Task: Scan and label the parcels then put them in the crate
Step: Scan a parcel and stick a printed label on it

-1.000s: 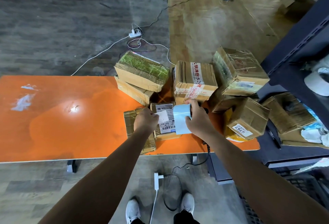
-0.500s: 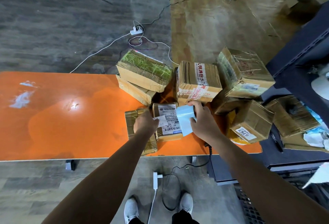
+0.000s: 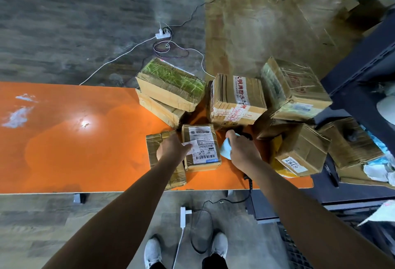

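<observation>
Two grips flank the small brown cardboard parcel (image 3: 203,138) on the orange table (image 3: 85,151), its long axis 12-to-6: I read the left grip (image 3: 172,151), nearer, pinching a white paper label (image 3: 190,147) at its 9 o'clock edge, the right grip (image 3: 243,154) clutching a pale-blue sheet (image 3: 225,151).

The orange surface (image 3: 64,140) is smooth and shiny. The parcels (image 3: 237,99) are brown cardboard wrapped in glossy tape.
</observation>
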